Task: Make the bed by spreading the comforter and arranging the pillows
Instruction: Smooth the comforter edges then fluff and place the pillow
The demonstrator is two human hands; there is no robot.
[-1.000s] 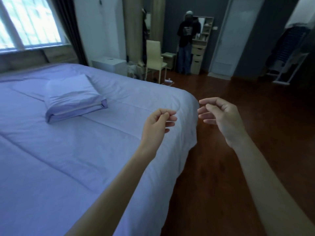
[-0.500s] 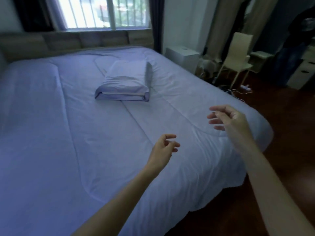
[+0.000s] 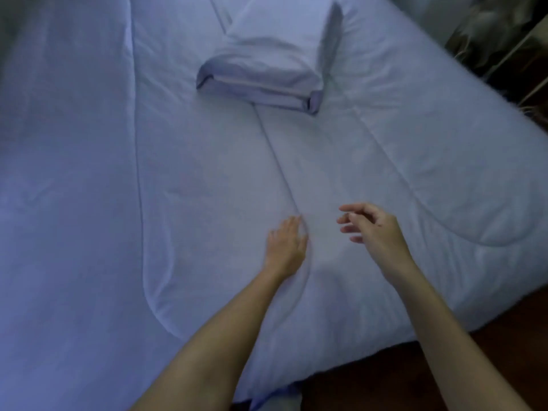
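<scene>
A pale lavender comforter point(image 3: 207, 179) lies spread across the bed, its rounded corner draped over the near edge. One pillow point(image 3: 267, 60) in a matching case lies on top of it, toward the far middle. My left hand point(image 3: 286, 243) rests flat on the comforter beside a stitched seam, fingers straight. My right hand point(image 3: 372, 225) hovers just above the comforter to the right, fingers loosely spread and holding nothing.
Dark wooden floor point(image 3: 385, 378) shows at the bottom right past the bed's edge. A thin chair leg and cluttered items point(image 3: 504, 28) sit at the top right beside the bed.
My view has tilted down and closer to the bed. My left hand dropped onto the comforter and flattened. My right hand moved inward over the bed.
</scene>
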